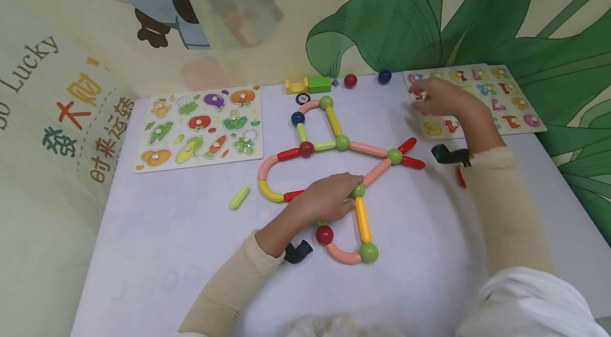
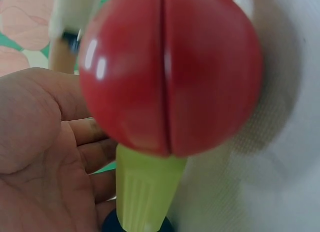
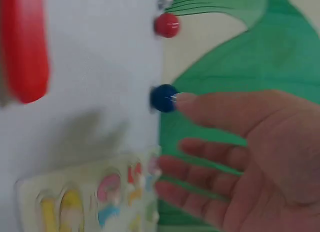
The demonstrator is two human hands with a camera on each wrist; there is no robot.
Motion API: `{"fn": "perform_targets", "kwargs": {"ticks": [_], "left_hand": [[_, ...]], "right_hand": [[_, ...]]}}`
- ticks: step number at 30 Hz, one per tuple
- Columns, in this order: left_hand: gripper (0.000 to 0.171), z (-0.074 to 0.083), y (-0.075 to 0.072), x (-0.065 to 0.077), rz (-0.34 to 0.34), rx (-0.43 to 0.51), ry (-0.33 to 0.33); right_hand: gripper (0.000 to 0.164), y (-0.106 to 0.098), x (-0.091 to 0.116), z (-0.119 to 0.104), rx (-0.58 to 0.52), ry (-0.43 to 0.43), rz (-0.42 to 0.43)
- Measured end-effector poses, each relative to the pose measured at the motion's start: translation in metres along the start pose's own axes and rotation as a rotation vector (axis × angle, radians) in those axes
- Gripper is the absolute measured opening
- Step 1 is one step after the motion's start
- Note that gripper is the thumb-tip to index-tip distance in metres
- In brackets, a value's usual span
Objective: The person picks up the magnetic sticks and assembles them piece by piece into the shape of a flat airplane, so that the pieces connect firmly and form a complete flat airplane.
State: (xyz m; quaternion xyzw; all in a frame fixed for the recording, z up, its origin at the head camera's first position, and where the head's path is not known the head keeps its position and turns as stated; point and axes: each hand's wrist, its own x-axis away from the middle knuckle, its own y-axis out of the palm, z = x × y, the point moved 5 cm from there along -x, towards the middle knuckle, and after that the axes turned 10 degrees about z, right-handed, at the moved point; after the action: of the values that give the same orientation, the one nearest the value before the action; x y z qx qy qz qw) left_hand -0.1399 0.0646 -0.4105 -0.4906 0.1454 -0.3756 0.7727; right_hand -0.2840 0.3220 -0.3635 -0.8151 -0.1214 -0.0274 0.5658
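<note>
On the table lies a fish-like figure of coloured rods and balls. My left hand (image 1: 329, 199) reaches over its lower side and pinches a green ball (image 1: 358, 190) where a pink rod (image 1: 377, 171) and an orange rod (image 1: 363, 220) meet. Close under that wrist is a red ball (image 2: 170, 71) with a light green rod (image 2: 147, 187) joined to it. My right hand (image 1: 441, 97) hovers, fingers apart and holding nothing, over the number puzzle board (image 1: 431, 129). In the right wrist view, its thumb overlaps a dark blue ball (image 3: 164, 98) by the wall.
A vegetable puzzle board (image 1: 200, 159) lies at the back left. A loose light green rod (image 1: 239, 197) rests left of the figure. Along the back wall stand a yellow and green block piece (image 1: 319, 85) and a red ball (image 1: 350, 80). A red piece (image 1: 461, 175) shows beside the right forearm.
</note>
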Motion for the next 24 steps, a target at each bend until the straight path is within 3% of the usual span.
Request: {"fn": "perform_targets", "kwargs": {"ticks": [2, 5, 10, 17, 21, 24], "left_hand": [[0.062, -0.001, 0.000, 0.000, 0.001, -0.007, 0.001], [0.062, -0.001, 0.000, 0.000, 0.003, -0.013, 0.004], [0.062, -0.001, 0.000, 0.000, 0.006, -0.008, 0.008], [0.062, 0.000, 0.000, 0.002, 0.013, -0.007, 0.017], [0.061, 0.000, -0.001, 0.002, 0.014, -0.017, 0.015], [0.061, 0.000, -0.001, 0.003, 0.013, -0.010, 0.015]], "right_hand": [[0.052, -0.002, -0.031, -0.009, -0.002, -0.054, 0.005], [0.057, 0.000, -0.066, -0.018, 0.017, -0.071, -0.007], [0.056, 0.011, -0.095, -0.026, 0.068, -0.054, -0.049], [0.034, 0.020, -0.090, -0.033, 0.158, -0.064, -0.069], [0.028, 0.025, -0.070, -0.034, 0.161, -0.089, -0.131], [0.027, 0.027, -0.044, -0.029, 0.105, -0.111, -0.123]]}}
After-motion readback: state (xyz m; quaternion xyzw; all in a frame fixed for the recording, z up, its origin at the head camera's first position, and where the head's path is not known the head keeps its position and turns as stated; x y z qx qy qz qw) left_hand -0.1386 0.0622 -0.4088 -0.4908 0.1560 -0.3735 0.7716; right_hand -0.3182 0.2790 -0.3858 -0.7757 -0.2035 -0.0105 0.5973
